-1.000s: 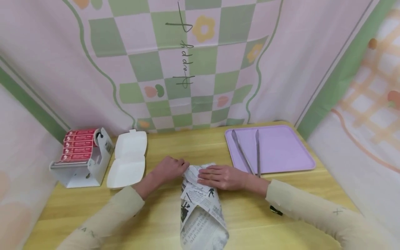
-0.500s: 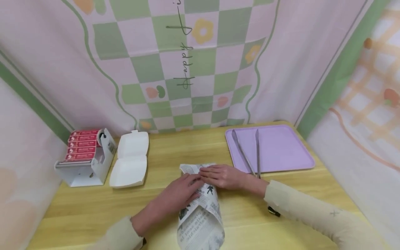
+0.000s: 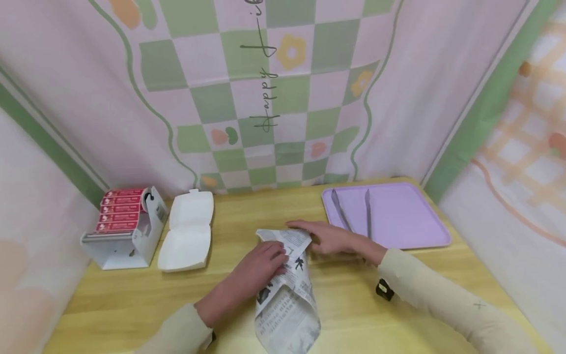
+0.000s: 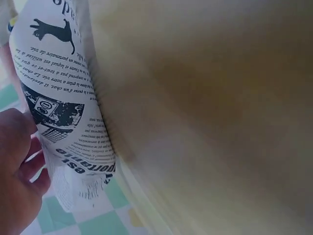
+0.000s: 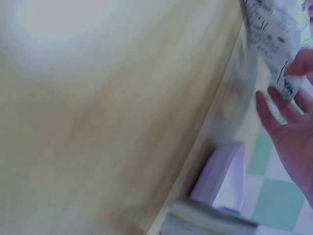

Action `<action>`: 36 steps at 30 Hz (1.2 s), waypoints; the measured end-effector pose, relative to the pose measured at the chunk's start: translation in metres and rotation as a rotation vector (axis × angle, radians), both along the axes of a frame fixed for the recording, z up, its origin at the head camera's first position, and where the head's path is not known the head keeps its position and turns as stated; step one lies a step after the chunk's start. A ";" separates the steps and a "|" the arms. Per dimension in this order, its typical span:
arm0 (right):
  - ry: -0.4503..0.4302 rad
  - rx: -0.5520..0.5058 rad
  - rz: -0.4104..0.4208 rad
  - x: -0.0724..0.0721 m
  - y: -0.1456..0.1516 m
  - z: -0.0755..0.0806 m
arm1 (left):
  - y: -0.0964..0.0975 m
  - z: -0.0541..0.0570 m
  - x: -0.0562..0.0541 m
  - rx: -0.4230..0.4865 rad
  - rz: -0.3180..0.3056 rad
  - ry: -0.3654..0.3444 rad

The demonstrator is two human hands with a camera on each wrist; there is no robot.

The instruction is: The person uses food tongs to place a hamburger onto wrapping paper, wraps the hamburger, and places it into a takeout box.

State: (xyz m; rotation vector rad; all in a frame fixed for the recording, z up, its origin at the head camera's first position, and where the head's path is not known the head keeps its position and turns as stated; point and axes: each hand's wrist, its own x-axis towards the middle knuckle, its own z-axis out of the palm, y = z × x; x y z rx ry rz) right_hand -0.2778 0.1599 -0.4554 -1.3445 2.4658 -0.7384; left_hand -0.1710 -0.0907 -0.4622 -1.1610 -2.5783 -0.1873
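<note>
A long parcel of newspaper-print wrapping paper (image 3: 287,314) lies on the table, its far end folded over into a flap (image 3: 298,241). My left hand (image 3: 258,268) rests on the parcel's left side, fingertips on the paper below that fold. In the left wrist view, the printed paper (image 4: 68,103) stands beside the fingers. At the flap's right corner is my right hand (image 3: 329,236), index finger stretched behind the far edge. The right wrist view shows its thumb at the paper's tip (image 5: 287,88) with the other fingers spread. What is inside the paper is hidden.
A tape dispenser (image 3: 150,236) with red labels stands at the left. An opened white foam box (image 3: 187,246) sits beside it. At the back right lies a purple tray (image 3: 402,216) with metal tongs (image 3: 369,211). A patterned curtain (image 3: 247,98) hangs behind the table.
My left hand went from the paper's far left corner down onto the parcel. The right hand slid off the top of the fold to its right corner, fingers now spread.
</note>
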 end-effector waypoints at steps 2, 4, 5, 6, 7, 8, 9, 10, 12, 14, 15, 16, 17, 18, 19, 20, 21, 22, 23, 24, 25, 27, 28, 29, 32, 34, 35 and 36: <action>0.010 -0.018 -0.014 -0.007 0.001 -0.002 | 0.000 -0.001 -0.005 0.002 -0.017 -0.030; 0.045 -0.045 -0.032 -0.014 0.002 -0.006 | -0.001 -0.001 -0.010 0.002 -0.029 -0.065; 0.077 -0.060 -0.027 -0.018 0.002 -0.008 | -0.001 -0.002 -0.012 -0.003 -0.030 -0.083; 0.100 -0.072 -0.019 -0.021 0.003 -0.011 | 0.000 -0.003 -0.014 -0.010 -0.028 -0.104; 0.118 -0.080 -0.010 -0.023 0.003 -0.012 | -0.001 -0.004 -0.015 -0.017 -0.026 -0.122; 0.132 -0.084 -0.003 -0.024 0.003 -0.014 | -0.001 -0.005 -0.016 -0.021 -0.026 -0.143; 0.154 -0.080 0.000 -0.025 0.003 -0.016 | 0.000 -0.006 -0.017 -0.023 -0.025 -0.161; 0.174 -0.080 0.002 -0.025 0.003 -0.016 | -0.001 -0.006 -0.017 -0.024 -0.026 -0.171; 0.233 -0.081 -0.005 -0.024 0.000 -0.016 | -0.002 -0.007 -0.017 -0.021 -0.024 -0.189; 0.341 -0.073 -0.009 -0.022 -0.003 -0.016 | -0.003 -0.006 -0.015 -0.028 -0.029 -0.176; 0.424 -0.064 -0.004 -0.022 -0.004 -0.016 | -0.003 -0.006 -0.015 -0.032 -0.034 -0.166; 0.519 -0.054 0.005 -0.022 -0.006 -0.017 | -0.004 -0.006 -0.015 -0.035 -0.038 -0.156; 0.622 -0.047 0.021 -0.023 -0.007 -0.018 | -0.004 -0.006 -0.014 -0.044 -0.041 -0.147; 0.735 -0.039 0.037 -0.024 -0.007 -0.019 | -0.004 -0.006 -0.014 -0.050 -0.043 -0.137; 0.851 -0.029 0.052 -0.025 -0.007 -0.021 | -0.005 -0.007 -0.014 -0.055 -0.047 -0.124; 0.962 -0.022 0.065 -0.025 -0.006 -0.022 | -0.005 -0.007 -0.014 -0.060 -0.048 -0.117; 1.057 -0.022 0.078 -0.026 -0.005 -0.024 | -0.005 -0.007 -0.013 -0.056 -0.051 -0.116; 1.126 -0.028 0.087 -0.026 -0.005 -0.025 | -0.004 -0.007 -0.013 -0.053 -0.052 -0.113; 1.179 -0.034 0.091 -0.025 -0.004 -0.025 | -0.004 -0.007 -0.013 -0.050 -0.051 -0.113; 1.213 -0.032 0.089 -0.025 -0.003 -0.026 | -0.004 -0.008 -0.012 -0.046 -0.053 -0.114; 1.229 -0.024 0.084 -0.024 -0.003 -0.026 | -0.004 -0.008 -0.012 -0.045 -0.053 -0.114; 1.223 0.012 0.058 -0.020 -0.003 -0.027 | -0.004 -0.008 -0.011 -0.035 -0.053 -0.120; 1.196 0.049 0.038 -0.018 -0.003 -0.027 | -0.004 -0.008 -0.011 -0.030 -0.051 -0.123; 1.144 0.085 0.013 -0.016 -0.004 -0.026 | -0.005 -0.008 -0.010 -0.023 -0.050 -0.127; 0.759 0.131 -0.109 -0.012 -0.008 -0.023 | -0.005 -0.007 -0.010 -0.018 -0.047 -0.128; 0.420 0.075 -0.195 -0.011 -0.011 -0.020 | -0.005 -0.008 -0.010 -0.021 -0.042 -0.121; 0.274 0.027 -0.224 -0.012 -0.012 -0.018 | -0.005 -0.008 -0.010 -0.022 -0.039 -0.117; 0.165 -0.009 -0.246 -0.012 -0.013 -0.017 | -0.005 -0.008 -0.010 -0.025 -0.035 -0.111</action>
